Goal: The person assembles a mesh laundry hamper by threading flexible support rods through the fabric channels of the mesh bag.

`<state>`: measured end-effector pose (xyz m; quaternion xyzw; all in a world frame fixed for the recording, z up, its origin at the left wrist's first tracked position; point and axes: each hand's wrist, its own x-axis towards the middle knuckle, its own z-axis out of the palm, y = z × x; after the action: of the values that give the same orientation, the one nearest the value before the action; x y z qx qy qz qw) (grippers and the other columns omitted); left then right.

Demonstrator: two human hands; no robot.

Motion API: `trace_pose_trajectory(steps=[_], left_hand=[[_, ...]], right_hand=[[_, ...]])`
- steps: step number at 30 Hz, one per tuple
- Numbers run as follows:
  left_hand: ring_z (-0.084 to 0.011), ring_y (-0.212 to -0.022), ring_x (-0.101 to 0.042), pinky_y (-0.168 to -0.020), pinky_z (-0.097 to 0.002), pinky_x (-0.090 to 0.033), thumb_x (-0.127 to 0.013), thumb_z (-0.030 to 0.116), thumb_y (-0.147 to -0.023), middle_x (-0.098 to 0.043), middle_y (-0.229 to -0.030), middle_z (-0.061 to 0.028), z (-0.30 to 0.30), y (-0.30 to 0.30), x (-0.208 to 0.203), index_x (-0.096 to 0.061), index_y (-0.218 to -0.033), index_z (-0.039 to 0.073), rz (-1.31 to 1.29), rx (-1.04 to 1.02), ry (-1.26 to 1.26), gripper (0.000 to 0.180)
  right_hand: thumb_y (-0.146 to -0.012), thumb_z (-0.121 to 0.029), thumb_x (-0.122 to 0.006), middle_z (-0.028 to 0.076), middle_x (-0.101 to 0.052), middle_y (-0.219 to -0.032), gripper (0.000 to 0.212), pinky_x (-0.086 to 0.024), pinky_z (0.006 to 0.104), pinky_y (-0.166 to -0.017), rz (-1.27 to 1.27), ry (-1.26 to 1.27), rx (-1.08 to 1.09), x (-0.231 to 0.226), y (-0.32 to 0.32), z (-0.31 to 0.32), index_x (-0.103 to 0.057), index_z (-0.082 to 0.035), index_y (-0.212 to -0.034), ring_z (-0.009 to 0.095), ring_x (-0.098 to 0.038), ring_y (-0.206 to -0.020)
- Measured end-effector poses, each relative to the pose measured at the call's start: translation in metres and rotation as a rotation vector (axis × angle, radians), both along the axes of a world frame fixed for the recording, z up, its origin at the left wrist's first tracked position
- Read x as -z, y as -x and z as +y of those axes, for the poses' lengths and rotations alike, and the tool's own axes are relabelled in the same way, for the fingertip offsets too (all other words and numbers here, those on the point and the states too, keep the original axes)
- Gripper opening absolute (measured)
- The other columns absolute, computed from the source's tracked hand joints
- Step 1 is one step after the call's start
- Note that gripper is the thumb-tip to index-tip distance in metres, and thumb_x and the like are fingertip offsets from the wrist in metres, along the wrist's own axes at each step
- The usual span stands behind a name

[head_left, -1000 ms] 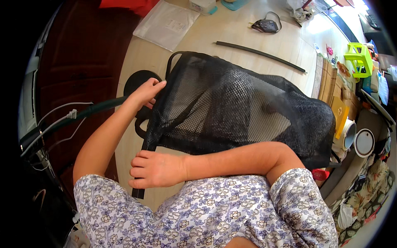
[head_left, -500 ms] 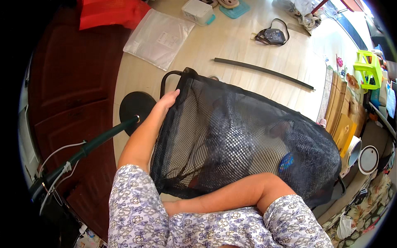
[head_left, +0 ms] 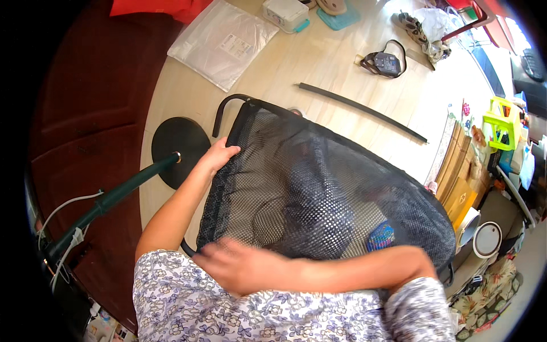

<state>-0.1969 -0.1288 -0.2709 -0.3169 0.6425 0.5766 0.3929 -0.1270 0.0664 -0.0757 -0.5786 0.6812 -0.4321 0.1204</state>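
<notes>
A black mesh chair back [head_left: 319,194] on a curved black frame lies tilted across the pale floor in front of me. My left hand [head_left: 218,157] grips its upper left edge, thumb over the mesh. My right arm crosses my body along the mesh's near edge. My right hand [head_left: 239,265] is blurred at the lower left corner, fingers spread and lying against the frame. A small blue patterned thing [head_left: 380,236] shows through the mesh.
A black round base [head_left: 174,142] with a dark green pole [head_left: 108,199] stands left of the mesh. A long black strip [head_left: 362,111], a clear plastic bag [head_left: 222,43], a black charger [head_left: 387,62] and a white box [head_left: 285,12] lie beyond. Cardboard [head_left: 456,176] and a green stool [head_left: 501,122] are at the right.
The mesh has tipped up nearer to me. My left hand stays on its upper left edge. My right hand has come back into sight at the lower left corner, moving.
</notes>
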Motion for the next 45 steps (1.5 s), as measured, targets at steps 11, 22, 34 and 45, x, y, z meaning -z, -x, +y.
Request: trace_pose_trajectory(steps=[11, 22, 34, 45], left_hand=[[-0.0217, -0.118, -0.039, -0.098, -0.0280, -0.030, -0.054, 0.001, -0.072, -0.041, -0.129, -0.0145, 0.013, 0.020, -0.028, -0.031, -0.135, 0.005, 0.227, 0.074, 0.087, 0.067], [-0.0079, -0.068, -0.040, -0.059, -0.0234, -0.036, -0.057, 0.008, -0.072, -0.043, -0.078, -0.0005, 0.011, -0.010, 0.010, -0.043, -0.089, 0.005, 0.229, -0.080, 0.081, 0.022], [-0.0072, -0.074, -0.041, -0.066, -0.0229, -0.036, -0.051, 0.011, -0.084, -0.044, -0.080, -0.0008, 0.005, -0.009, -0.002, -0.043, -0.091, 0.004, 0.318, 0.032, 0.188, 0.013], [-0.0293, -0.123, -0.037, -0.102, -0.0304, -0.027, -0.044, 0.014, -0.088, -0.037, -0.133, -0.0234, 0.003, -0.010, -0.018, -0.023, -0.136, -0.001, 0.229, 0.297, 0.265, 0.054]], right_hand=[[-0.082, -0.050, -0.052, 0.023, -0.039, -0.130, 0.068, -0.034, 0.0376, -0.099, -0.635, -0.573, 0.323, 0.173, 0.239, 0.056, -0.037, -0.005, -0.131, 0.034, -0.039, -0.120], [-0.065, -0.017, -0.067, 0.018, -0.062, -0.090, 0.040, -0.046, 0.0385, -0.079, -0.873, -0.649, 0.618, 0.313, 0.143, -0.027, -0.057, 0.000, -0.101, 0.033, -0.059, -0.089], [-0.065, -0.003, -0.068, 0.012, -0.060, -0.091, 0.037, -0.046, 0.0295, -0.077, -1.147, -0.394, 1.050, 0.284, 0.154, -0.027, -0.057, 0.002, -0.101, 0.022, -0.058, -0.086], [-0.072, -0.018, -0.066, 0.015, -0.065, -0.087, 0.023, -0.047, 0.0359, -0.078, -1.006, -0.573, 1.218, 0.293, 0.152, -0.050, -0.063, -0.003, -0.089, 0.029, -0.062, -0.087]])
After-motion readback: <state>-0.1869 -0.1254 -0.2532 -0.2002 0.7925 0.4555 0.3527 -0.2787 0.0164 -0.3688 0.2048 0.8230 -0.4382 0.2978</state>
